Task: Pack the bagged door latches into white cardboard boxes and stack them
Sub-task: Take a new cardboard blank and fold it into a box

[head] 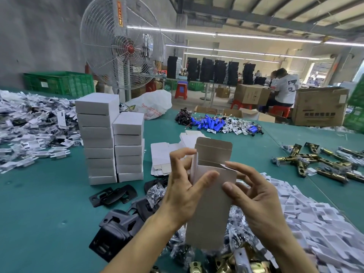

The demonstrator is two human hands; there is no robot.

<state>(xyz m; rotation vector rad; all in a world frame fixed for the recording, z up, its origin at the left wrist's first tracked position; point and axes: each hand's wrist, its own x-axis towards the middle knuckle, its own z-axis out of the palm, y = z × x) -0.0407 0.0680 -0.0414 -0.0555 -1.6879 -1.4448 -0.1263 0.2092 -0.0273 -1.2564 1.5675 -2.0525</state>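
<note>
I hold a white cardboard box (211, 203) upright in front of me, its top flap standing open and its grey inside facing me. My left hand (181, 192) grips its left side with the thumb across the front panel. My right hand (254, 196) holds the right side, thumb on the front and fingers behind. Two stacks of closed white boxes (112, 138) stand on the green table to the left. Flat unfolded boxes (163, 158) lie behind my hands. Bagged latches (236, 229) are piled under my wrists.
Black metal plates (116, 219) lie at lower left. Brass latches (319, 162) are scattered at right, white cardboard inserts (307, 213) heaped at lower right, and more packets (31, 125) at far left. Blue cylinders (212, 123), a fan (122, 50) and seated workers (283, 87) are behind.
</note>
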